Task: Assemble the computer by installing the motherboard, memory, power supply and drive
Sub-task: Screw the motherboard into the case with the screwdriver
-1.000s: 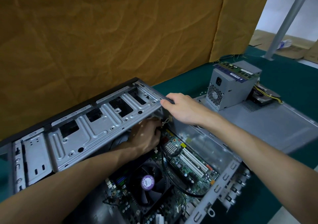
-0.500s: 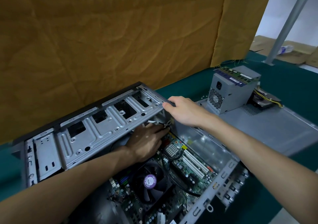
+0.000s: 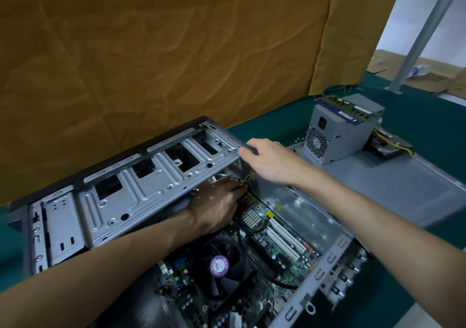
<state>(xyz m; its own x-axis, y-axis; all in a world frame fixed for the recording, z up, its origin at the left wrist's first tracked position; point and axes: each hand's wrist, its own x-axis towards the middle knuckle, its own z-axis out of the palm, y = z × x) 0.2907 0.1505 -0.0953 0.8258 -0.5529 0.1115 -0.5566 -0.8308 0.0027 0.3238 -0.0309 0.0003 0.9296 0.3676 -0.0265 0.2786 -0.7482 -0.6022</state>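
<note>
An open grey computer case [image 3: 141, 196] lies on its side on the green table. The motherboard [image 3: 274, 242] sits inside it, with a black CPU fan [image 3: 219, 272] and white slots. My right hand [image 3: 269, 161] grips the top corner of the hinged metal drive cage. My left hand [image 3: 219, 204] reaches under the cage at the board's far edge, fingertips at thin wires [image 3: 245, 179]; what they hold is hidden. The power supply [image 3: 338, 131] stands on the loose side panel [image 3: 403, 189], with memory sticks [image 3: 350, 107] on top. A drive [image 3: 388, 143] with yellow cables lies behind it.
A brown cloth backdrop [image 3: 164, 50] hangs close behind the case. A grey metal pole [image 3: 426, 32] rises at the far right, with cardboard [image 3: 393, 70] on the floor beyond. The green table cover [image 3: 277, 128] shows around the case.
My left hand has slid up and to the right under the drive cage toward the wires. My right hand keeps its grip on the cage corner.
</note>
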